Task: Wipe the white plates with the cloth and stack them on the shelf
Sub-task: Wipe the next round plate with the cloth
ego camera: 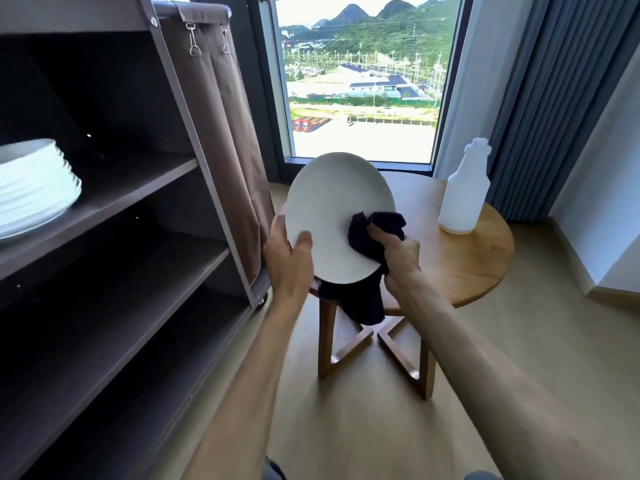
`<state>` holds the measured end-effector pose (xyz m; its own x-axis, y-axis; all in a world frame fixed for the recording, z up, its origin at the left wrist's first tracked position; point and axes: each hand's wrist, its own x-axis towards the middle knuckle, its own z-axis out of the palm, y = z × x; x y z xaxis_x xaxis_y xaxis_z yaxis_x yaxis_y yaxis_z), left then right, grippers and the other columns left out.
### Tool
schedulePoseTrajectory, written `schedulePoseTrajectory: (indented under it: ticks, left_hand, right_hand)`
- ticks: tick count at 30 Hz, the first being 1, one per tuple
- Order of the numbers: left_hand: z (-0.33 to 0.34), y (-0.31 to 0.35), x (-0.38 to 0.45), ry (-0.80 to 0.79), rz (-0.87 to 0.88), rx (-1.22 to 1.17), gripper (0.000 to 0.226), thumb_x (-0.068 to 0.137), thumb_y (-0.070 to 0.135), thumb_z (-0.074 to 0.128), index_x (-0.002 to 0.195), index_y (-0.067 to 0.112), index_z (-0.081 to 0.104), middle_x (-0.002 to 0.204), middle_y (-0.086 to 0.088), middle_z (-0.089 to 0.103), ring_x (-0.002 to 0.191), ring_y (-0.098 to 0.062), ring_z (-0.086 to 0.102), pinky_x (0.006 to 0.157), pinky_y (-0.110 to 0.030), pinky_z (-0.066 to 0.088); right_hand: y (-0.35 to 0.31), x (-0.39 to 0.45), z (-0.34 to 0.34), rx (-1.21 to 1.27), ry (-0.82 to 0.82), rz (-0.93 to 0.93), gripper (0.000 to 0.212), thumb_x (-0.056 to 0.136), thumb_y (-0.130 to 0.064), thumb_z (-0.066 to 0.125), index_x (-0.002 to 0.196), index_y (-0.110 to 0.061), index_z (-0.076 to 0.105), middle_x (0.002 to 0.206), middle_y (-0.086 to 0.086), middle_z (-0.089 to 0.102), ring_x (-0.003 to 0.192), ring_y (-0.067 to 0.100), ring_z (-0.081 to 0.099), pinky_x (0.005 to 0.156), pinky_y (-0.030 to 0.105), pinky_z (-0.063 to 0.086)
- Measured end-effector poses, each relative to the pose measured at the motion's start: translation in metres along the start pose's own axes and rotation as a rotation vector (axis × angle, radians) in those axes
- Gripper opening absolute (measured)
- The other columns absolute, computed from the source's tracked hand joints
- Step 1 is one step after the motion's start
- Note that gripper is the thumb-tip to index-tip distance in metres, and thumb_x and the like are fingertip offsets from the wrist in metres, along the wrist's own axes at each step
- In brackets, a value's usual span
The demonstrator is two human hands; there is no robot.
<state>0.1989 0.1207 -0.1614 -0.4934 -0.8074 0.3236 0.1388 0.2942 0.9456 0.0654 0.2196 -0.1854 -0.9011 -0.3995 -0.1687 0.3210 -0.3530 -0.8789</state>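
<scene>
Left hand [289, 258] fingers behind plate [337, 209], probably gripping

Head view, close, angled down-forward over round table [460, 268], facing window [360, 81].

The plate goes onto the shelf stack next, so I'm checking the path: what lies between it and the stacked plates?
In the head view, only the cart's upright frame post lies between the held plate and the stacked plates; the shelf board beside the stack is bare.

At left of frame, the stack of plates [33, 188] is occupying the upper shelf [114, 199], while two lower shelves are lying open. At right, a bottle [464, 188] is standing on the round table [478, 265], leaving bare tabletop around it.
</scene>
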Motion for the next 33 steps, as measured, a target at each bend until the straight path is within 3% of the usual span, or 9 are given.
schedulePoseTrajectory:
  ticks: [4,7,13,17,19,22,27,29,33]
  left_hand:
    - [-0.041,0.023,0.019,-0.364,0.11,0.265,0.039,0.091,0.007,0.058,0.127,0.021,0.066,0.108,0.002,0.071,0.101,-0.015,0.067,0.066,-0.022,0.059]
    - [-0.056,0.032,0.034,-0.519,-0.032,0.306,0.033,0.083,0.011,0.061,0.11,0.023,0.073,0.102,-0.005,0.075,0.098,-0.023,0.072,0.077,-0.034,0.058]
    - [-0.032,0.018,-0.001,-0.038,-0.187,-0.208,0.046,0.081,0.018,0.069,0.127,0.023,0.064,0.115,-0.006,0.071,0.107,-0.025,0.067,0.085,-0.038,0.061]
    - [0.021,-0.006,-0.043,0.031,-0.212,-0.273,0.071,0.09,0.002,0.07,0.151,0.023,0.041,0.14,0.0,0.059,0.123,-0.016,0.061,0.095,-0.021,0.055]
    - [0.032,-0.001,-0.046,0.118,-0.255,-0.262,0.056,0.096,0.003,0.064,0.143,0.025,0.044,0.134,0.001,0.06,0.121,-0.018,0.062,0.099,-0.026,0.055]
    - [0.01,0.013,-0.028,0.005,-0.19,-0.063,0.038,0.098,-0.004,0.057,0.125,0.022,0.051,0.107,0.011,0.061,0.102,-0.014,0.064,0.089,-0.024,0.058]
    - [-0.039,0.037,0.017,-0.577,-0.109,0.415,0.026,0.08,0.001,0.061,0.095,0.021,0.065,0.1,-0.009,0.07,0.1,-0.027,0.069,0.084,-0.046,0.061]
    - [-0.047,0.043,0.035,-0.615,-0.124,0.433,0.033,0.066,0.01,0.06,0.098,0.008,0.068,0.104,-0.023,0.071,0.103,-0.039,0.069,0.089,-0.056,0.057]
    - [-0.045,0.05,0.038,-0.487,-0.165,0.058,0.049,0.071,0.023,0.063,0.119,0.013,0.066,0.111,-0.013,0.073,0.101,-0.027,0.071,0.081,-0.035,0.06]
  right_hand:
    - [-0.036,0.008,-0.008,-0.339,-0.153,-0.168,0.015,0.078,-0.009,0.084,0.088,-0.008,0.074,0.085,0.007,0.074,0.078,0.02,0.072,0.07,0.032,0.06]
    - [-0.047,0.003,-0.001,-0.572,-0.319,-0.273,0.011,0.079,-0.006,0.083,0.084,-0.011,0.074,0.078,0.003,0.073,0.069,0.011,0.071,0.066,0.028,0.06]
    - [-0.027,0.002,0.013,-0.175,-0.02,-0.173,0.009,0.081,-0.01,0.081,0.086,-0.011,0.073,0.088,0.01,0.075,0.084,0.028,0.072,0.079,0.043,0.062]
    - [0.01,-0.008,0.027,0.178,0.107,0.022,0.02,0.081,-0.008,0.08,0.099,-0.002,0.073,0.101,0.022,0.075,0.092,0.04,0.074,0.082,0.053,0.062]
    - [0.019,-0.013,0.025,0.242,0.094,0.058,0.024,0.083,-0.006,0.078,0.105,0.0,0.072,0.101,0.022,0.075,0.085,0.036,0.074,0.079,0.05,0.062]
    - [0.011,-0.008,0.009,0.169,0.058,0.006,0.018,0.082,-0.003,0.078,0.098,-0.001,0.072,0.093,0.018,0.075,0.08,0.031,0.073,0.07,0.039,0.061]
    - [-0.027,0.004,-0.013,-0.173,-0.093,-0.128,0.027,0.068,-0.018,0.09,0.087,-0.007,0.075,0.085,0.011,0.076,0.079,0.027,0.073,0.069,0.035,0.057]
    - [-0.032,0.001,-0.008,-0.285,-0.165,-0.153,0.018,0.074,-0.015,0.088,0.084,-0.008,0.075,0.081,0.009,0.076,0.075,0.024,0.074,0.067,0.034,0.058]
    - [-0.031,-0.003,0.002,-0.184,-0.097,-0.168,0.014,0.08,-0.016,0.084,0.088,-0.008,0.075,0.083,0.01,0.076,0.076,0.025,0.074,0.072,0.04,0.062]
